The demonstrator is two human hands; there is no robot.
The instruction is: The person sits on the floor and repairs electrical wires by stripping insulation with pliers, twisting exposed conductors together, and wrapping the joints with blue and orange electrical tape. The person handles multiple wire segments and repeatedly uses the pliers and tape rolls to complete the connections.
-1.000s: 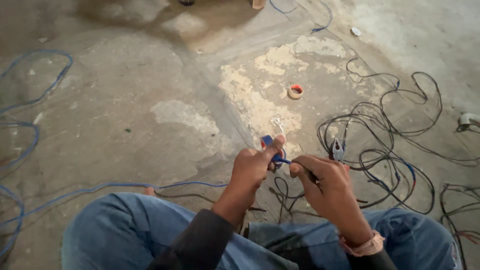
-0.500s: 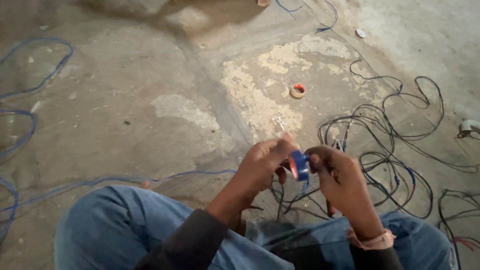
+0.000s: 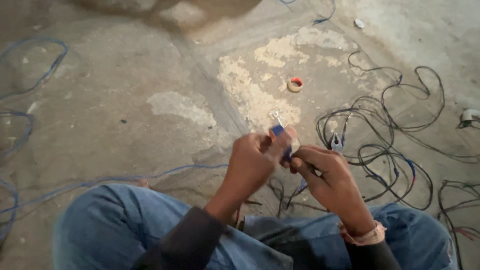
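My left hand grips a small blue roll of tape at the centre of the view, just above my knees. My right hand is closed beside it, pinching a thin wire that hangs down between my legs; the tape roll sits blurred between both hands. Whether the tape touches the wire is hidden by my fingers. I sit on the floor in blue jeans with both knees up.
Tangled black wires spread over the concrete floor on the right, with pliers lying among them. A small red-and-tan tape roll lies farther off. Blue cable loops along the left side. A white fitting is at the right edge.
The blue tape roll has moved around the wire between my hands, from my left fingers across to the gap and up. Both hands stayed close together.
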